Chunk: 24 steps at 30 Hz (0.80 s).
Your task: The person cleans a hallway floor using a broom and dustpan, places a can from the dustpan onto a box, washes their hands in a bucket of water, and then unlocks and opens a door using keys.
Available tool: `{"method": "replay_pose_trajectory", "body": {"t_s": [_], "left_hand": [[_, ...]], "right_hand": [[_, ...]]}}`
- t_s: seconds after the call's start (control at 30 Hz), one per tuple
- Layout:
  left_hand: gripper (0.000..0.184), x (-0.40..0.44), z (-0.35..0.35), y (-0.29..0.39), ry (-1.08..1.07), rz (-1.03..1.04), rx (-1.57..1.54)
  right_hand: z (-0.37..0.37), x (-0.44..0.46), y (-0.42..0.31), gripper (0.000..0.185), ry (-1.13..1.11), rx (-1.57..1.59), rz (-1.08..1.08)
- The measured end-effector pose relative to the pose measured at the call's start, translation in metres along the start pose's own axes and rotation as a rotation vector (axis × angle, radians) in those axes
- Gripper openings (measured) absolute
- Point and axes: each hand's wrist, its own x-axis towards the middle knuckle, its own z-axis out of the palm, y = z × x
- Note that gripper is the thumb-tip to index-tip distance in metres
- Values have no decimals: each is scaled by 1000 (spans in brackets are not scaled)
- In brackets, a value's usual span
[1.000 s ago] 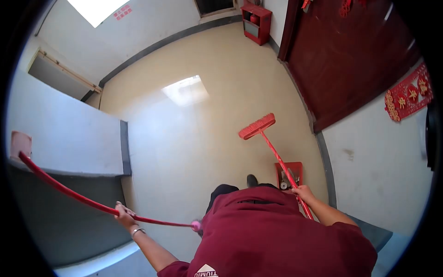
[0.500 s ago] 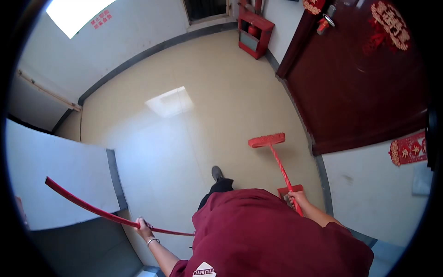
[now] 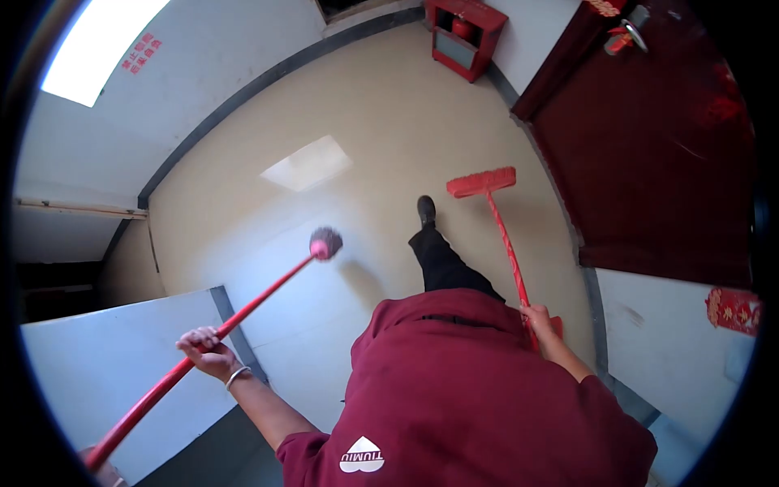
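Note:
My left hand (image 3: 209,355), with a bracelet at the wrist, is closed around the long red handle of a mop (image 3: 326,243). The mop's pink hub and blurred grey head are raised ahead of me, and its handle runs down to the lower left. On the other side, my right hand (image 3: 540,323) grips a red broom (image 3: 482,182) near the lower end of its twisted-pattern handle. The broom head points forward, bristles away from me. Beside the right hand shows a bit of a red dustpan (image 3: 557,326), mostly hidden.
Ahead, a red fire extinguisher cabinet (image 3: 464,40) stands by the wall. A dark red door (image 3: 665,154) is on the right. To the left, a white low wall (image 3: 130,333) borders the shiny tiled floor (image 3: 381,105). My dark boot (image 3: 426,209) is stepping forward.
The mop has swung round, so its head now shows in front and its handle slants to the lower left. The broom has moved forward and slightly right. A leg has stepped forward.

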Motion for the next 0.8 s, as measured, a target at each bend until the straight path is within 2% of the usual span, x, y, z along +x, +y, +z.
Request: {"method": "replay_pose_trajectory", "body": {"t_s": [0.07,0.17,0.27,0.37,0.47,0.63,0.7,0.73,0.8], "left_hand": [[41,41,18,-4,41,72,-84],[44,98,51,-14,229,147,-140],[44,136,53,-23,364,175,-127],[42,171,120,-39,498,152,-54],[41,201,151,-62,407,93,-79],[41,275,220,-117,356,66,80],[38,314,243,-151,315,112,123],[37,332,268,-168,302,121,168],[34,366,309,-204,255,23,255]], "right_hand": [[9,43,-20,19,-46,60,51],[34,96,-99,19,-58,15,23],[65,135,-170,19,-30,-69,-20],[82,184,-228,21,-118,-62,-16],[108,188,-309,19,-132,-32,56],[137,220,-385,20,-209,87,101],[149,240,-405,17,-173,-208,109],[156,249,-416,17,-153,-199,110],[176,271,-444,18,6,-706,-16]]}}
